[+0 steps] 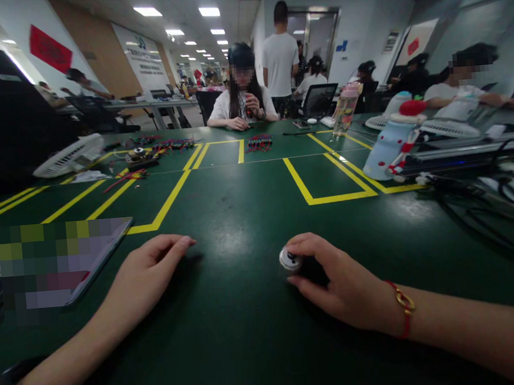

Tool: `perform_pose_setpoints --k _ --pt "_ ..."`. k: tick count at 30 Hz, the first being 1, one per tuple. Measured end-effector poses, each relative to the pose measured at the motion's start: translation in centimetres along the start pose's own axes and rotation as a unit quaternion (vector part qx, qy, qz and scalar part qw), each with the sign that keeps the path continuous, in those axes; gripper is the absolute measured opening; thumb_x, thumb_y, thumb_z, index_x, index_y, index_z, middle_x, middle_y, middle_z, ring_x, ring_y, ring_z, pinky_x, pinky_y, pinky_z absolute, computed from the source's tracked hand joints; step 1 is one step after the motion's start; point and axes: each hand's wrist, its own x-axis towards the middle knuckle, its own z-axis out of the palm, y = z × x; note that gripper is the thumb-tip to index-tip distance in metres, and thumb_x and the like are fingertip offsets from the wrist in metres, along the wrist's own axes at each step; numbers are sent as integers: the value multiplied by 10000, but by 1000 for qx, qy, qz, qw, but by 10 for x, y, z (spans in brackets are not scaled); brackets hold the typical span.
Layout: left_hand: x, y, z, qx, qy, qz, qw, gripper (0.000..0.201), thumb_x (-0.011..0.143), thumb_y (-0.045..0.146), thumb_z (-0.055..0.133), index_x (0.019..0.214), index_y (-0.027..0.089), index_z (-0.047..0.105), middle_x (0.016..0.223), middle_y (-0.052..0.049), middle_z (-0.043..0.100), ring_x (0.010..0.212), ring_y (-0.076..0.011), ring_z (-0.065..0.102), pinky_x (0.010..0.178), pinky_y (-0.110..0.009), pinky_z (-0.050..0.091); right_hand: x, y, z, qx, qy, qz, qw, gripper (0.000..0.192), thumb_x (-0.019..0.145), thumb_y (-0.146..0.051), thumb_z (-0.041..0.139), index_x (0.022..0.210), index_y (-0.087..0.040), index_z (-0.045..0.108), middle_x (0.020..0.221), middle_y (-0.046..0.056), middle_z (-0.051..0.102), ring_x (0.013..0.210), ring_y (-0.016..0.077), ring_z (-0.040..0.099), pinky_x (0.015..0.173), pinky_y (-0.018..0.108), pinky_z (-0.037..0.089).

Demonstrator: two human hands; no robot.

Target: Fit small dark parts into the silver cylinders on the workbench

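My right hand (335, 275), with a red cord bracelet at its wrist, has thumb and fingers closed around a small round silver-white part (289, 260). Black spots show on the part's top, and it looks like a small motor; it is at or just above the green table (235, 319). To the left, my left hand (156, 263) hovers low over the table, its thumb pressed against its curled index finger. Nothing shows between those fingers. Left of that hand lies a tablet or similar flat device (97, 261), its screen blurred out.
Yellow tape (342, 198) marks boxes on the table. Bundles of red and black wires (259, 143) lie farther back. A blue bottle (382, 147), a pink-capped bottle (346, 111) and black cables (468, 223) are at the right. A white fan (69, 155) lies left. Across the table sits a person (241, 99).
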Motion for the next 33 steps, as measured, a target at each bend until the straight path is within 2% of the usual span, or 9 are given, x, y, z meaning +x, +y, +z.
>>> perform_pose_setpoints --k 2,4,6,10,15,18,22,27,33 --pt "-4 15 11 -18 -11 79 997 318 895 491 532 976 227 689 940 -22 668 871 -222 609 763 -325 448 -1 4 -1 12 2 30 999 431 858 -294 591 1244 -233 408 1144 49 586 988 114 586 885 282 498" --pt "-11 39 24 -53 -61 179 981 245 903 423 553 1022 256 686 997 -23 650 890 -199 606 777 -318 465 -1 6 0 31 3 62 998 499 837 -331 626 1268 -241 391 1129 40 600 981 113 597 869 276 501" --pt "-17 66 36 -89 -91 240 963 212 911 347 563 1069 278 686 1022 -16 638 908 -174 603 776 -293 475 0 7 0 53 -8 80 995 482 829 -357 640 1246 -246 423 1118 29 613 972 110 604 849 269 502" --pt "-18 100 49 -122 -111 251 954 153 889 235 606 956 266 740 951 -3 637 896 -153 605 792 -280 471 4 4 -2 87 -29 95 991 380 841 -361 627 1183 -246 507 1077 11 635 915 101 608 797 257 497" --pt "-13 88 48 -153 -78 226 959 127 893 274 612 860 272 735 900 12 620 864 -153 604 781 -290 465 7 2 -5 94 -15 85 992 364 826 -303 631 1173 -229 546 1055 18 644 897 103 605 789 254 484" --pt "-14 83 48 -147 -94 220 960 103 875 300 638 893 286 738 918 8 629 861 -160 602 769 -297 467 7 1 -6 99 1 84 992 351 822 -273 627 1161 -228 551 1031 9 648 865 91 605 758 237 482" --pt "-18 95 52 -139 -102 220 960 150 845 353 670 963 283 732 950 -8 643 844 -172 600 699 -295 472 5 2 -6 103 -1 91 991 344 806 -314 658 1127 -218 577 1016 14 652 857 98 606 745 241 484" --pt "-19 103 57 -138 -104 230 958 96 847 289 663 893 251 738 913 -13 647 837 -168 605 715 -294 474 5 4 -4 114 -11 105 988 357 810 -363 664 1126 -223 574 1026 13 652 866 103 608 748 253 485" --pt "-21 96 55 -144 -44 244 958 144 891 306 607 985 249 699 947 -15 638 840 -165 594 731 -296 473 8 3 -5 177 -27 104 978 371 807 -305 673 1126 -192 520 1059 29 640 919 101 612 816 266 498"
